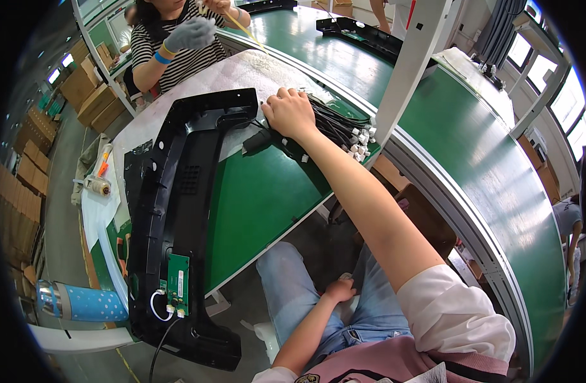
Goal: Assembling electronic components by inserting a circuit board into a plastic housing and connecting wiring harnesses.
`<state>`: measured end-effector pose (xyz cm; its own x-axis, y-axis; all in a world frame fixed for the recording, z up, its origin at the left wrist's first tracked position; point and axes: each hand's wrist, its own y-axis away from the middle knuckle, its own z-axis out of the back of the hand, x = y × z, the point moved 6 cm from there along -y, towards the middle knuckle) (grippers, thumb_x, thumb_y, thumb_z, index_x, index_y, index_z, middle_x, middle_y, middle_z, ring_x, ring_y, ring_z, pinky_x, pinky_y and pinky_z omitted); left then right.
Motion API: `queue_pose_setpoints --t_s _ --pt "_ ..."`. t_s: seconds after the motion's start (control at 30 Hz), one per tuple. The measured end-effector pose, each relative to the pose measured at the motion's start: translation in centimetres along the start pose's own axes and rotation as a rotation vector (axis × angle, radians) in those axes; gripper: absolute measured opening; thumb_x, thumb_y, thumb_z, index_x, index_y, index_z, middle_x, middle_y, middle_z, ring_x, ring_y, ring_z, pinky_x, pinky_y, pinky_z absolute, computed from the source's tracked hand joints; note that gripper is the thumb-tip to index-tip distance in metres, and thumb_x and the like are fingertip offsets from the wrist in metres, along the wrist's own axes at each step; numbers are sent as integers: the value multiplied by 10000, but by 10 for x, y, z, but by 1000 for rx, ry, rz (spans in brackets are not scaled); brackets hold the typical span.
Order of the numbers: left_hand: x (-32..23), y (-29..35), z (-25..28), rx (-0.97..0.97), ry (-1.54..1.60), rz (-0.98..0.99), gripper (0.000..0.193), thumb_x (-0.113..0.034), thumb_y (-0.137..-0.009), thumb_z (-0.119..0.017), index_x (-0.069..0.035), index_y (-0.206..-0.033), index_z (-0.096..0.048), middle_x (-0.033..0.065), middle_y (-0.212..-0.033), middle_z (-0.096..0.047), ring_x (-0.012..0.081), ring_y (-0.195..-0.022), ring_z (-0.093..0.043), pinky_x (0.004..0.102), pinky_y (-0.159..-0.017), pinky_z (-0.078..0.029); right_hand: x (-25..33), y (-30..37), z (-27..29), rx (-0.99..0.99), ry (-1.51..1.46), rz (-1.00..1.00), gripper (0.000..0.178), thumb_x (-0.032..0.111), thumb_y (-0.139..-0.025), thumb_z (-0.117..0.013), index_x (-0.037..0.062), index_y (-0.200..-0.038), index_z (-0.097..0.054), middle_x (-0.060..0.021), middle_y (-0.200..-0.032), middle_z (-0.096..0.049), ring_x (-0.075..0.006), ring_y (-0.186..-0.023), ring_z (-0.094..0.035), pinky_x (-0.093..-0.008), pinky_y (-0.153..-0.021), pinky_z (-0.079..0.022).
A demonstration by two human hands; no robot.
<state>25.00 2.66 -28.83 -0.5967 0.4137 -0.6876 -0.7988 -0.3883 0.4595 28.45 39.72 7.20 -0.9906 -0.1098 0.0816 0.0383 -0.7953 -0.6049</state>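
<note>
A long black plastic housing (159, 191) lies along the left of the green table. A green circuit board (178, 284) is fixed near its near end, with a white cable (154, 305) and a black lead plugged in. At the table's far right, my right hand (289, 113) reaches over a bundle of black cables (336, 120), its fingers curled down on the bundle's left end. White connectors (362, 139) fan out at the other end. My left hand (341, 289) rests closed on my lap, with something small and pale at its fingers that I cannot make out.
A blue dotted bottle (92, 302) lies beside the housing's near left side. Orange-handled pliers (122, 250) and an orange-and-clear tool (100, 179) lie left of it. Across the table, a gloved co-worker (178, 51) holds a yellow strip. A white post (411, 70) rises at the right.
</note>
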Motion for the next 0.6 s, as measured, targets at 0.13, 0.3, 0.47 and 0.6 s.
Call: queue_pose_setpoints --t_s 0.13,0.3,0.47,0.6 --pt "-1 1 2 11 -6 5 393 -347 -900 -584 -17 -1109 -629 225 -1172 -660 372 -1102 -636 464 -926 -524 0 0 0 -5 1 -2 359 371 -962 -480 116 -942 -731 -105 -1013 -664 -288 -1017 -615 -440 -915 -442" --pt "1 -1 0 12 -4 0 389 -346 -900 -584 -19 -1106 -631 226 -1173 -660 372 -1102 -636 463 -925 -525 0 0 1 -9 -5 -4 355 366 -964 -478 119 -940 -731 -104 -1006 -667 -286 -1013 -616 -430 -906 -444" --pt "0 0 0 20 2 12 398 -346 -900 -587 -20 -1126 -628 224 -1181 -658 370 -1104 -637 460 -929 -525 1 0 2 -13 -15 -5 352 364 -966 -478 122 -937 -732 -102 -990 -672 -285 -1005 -618 -424 -892 -446" --pt "1 -1 0 26 6 9 424 -347 -897 -588 -16 -1160 -614 229 -1168 -659 375 -1092 -640 466 -925 -523 0 0 3 -26 -21 -4 352 370 -967 -484 122 -936 -732 -101 -982 -672 -287 -1001 -619 -424 -888 -446"
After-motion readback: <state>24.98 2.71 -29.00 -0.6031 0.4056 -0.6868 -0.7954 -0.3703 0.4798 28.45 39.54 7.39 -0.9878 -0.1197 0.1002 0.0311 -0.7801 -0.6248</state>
